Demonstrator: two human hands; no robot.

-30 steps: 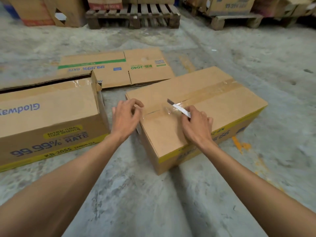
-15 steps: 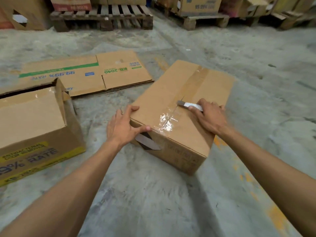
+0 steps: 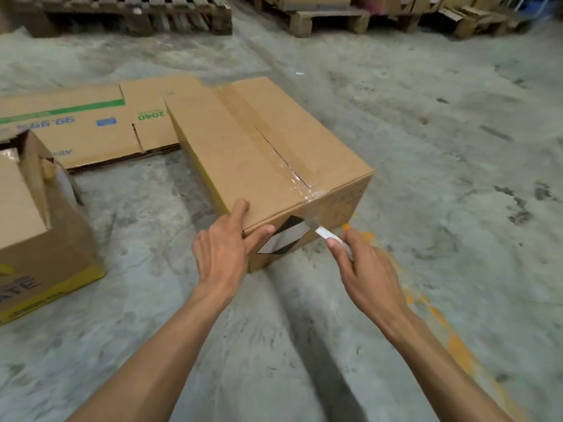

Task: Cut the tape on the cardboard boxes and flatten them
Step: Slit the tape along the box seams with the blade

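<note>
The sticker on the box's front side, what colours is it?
Black and white diagonal bands on the sticker, head view.

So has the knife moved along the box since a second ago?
Yes. The knife has left the top seam and come down over the near edge of the box, now at its front face beside the striped label.

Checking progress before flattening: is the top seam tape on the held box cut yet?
Cut: a dark slit runs along the tape on the box top.
</note>
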